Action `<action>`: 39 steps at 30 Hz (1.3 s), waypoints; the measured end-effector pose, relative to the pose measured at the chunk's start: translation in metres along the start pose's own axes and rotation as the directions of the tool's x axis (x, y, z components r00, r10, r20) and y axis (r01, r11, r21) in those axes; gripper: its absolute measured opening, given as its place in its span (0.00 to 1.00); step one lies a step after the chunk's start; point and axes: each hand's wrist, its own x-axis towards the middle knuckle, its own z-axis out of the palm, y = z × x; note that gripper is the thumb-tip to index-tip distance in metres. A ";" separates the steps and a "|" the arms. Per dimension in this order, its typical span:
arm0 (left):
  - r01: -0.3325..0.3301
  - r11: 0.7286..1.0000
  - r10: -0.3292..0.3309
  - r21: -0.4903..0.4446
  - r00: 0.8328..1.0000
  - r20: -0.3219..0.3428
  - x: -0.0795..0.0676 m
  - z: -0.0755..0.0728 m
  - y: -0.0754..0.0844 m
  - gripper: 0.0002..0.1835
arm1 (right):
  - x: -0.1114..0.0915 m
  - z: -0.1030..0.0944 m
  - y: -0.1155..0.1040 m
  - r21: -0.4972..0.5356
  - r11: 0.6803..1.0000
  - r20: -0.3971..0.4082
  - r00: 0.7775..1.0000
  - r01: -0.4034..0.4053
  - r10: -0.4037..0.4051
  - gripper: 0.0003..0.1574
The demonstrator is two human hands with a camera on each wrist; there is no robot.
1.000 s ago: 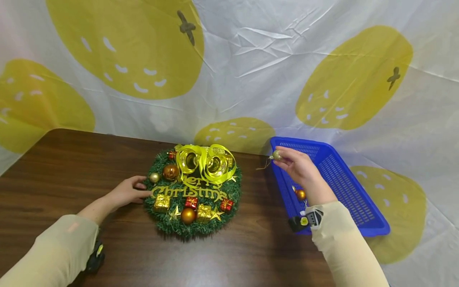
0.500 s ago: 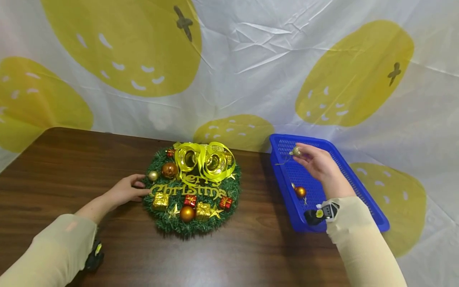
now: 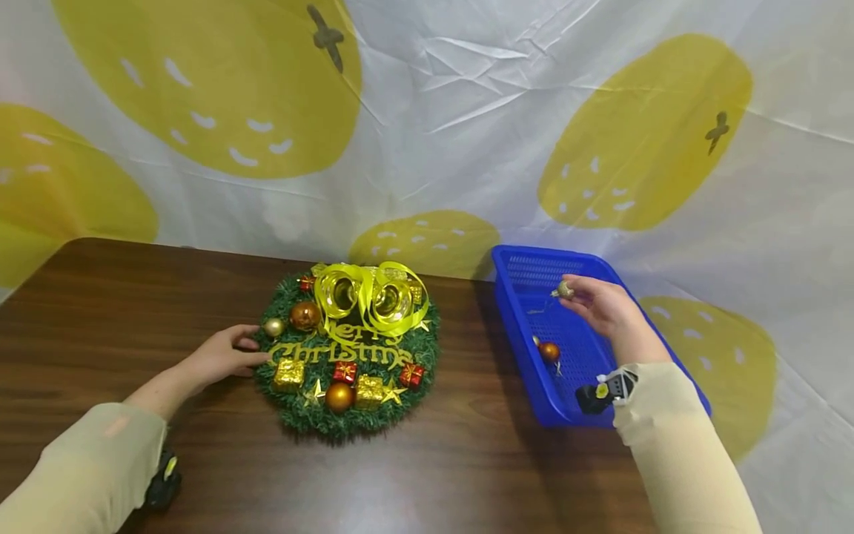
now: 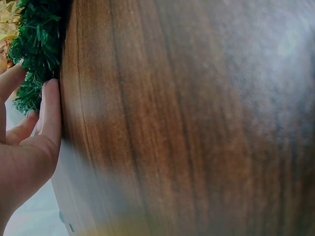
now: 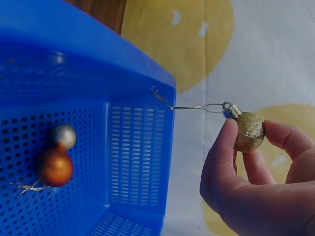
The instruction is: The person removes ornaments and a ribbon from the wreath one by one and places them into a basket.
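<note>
Your right hand (image 3: 603, 310) pinches the glitter bauble (image 5: 250, 132) by its body over the blue basket (image 3: 515, 337), presumably keeping the loop free. Your left hand (image 3: 223, 356), fingers apart, touches the wreath (image 3: 333, 424), apparently steadying it on the table (image 3: 467, 475).

Yellow-patterned sheet (image 3: 434, 163) behind wood-grain table (image 3: 400, 478)

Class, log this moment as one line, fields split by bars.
left hand: touching wreath | right hand: pinching glittery ball above basket | basket holds: orange ball, pale ball
</note>
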 end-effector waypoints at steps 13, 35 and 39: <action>0.003 1.000 -0.003 -0.002 1.000 -0.008 -0.001 -0.001 0.002 0.43 | -0.003 -0.011 0.011 -0.167 0.986 0.001 1.000 -0.024 0.024 0.24; -0.011 1.000 0.011 -0.002 1.000 -0.004 0.000 -0.001 0.002 0.42 | -0.004 -0.007 0.012 -0.242 0.968 0.007 0.998 -0.064 0.068 0.17; -0.009 1.000 0.009 0.000 1.000 0.001 -0.001 -0.001 0.003 0.42 | -0.006 0.006 0.010 -0.247 0.969 0.040 0.999 -0.012 0.023 0.13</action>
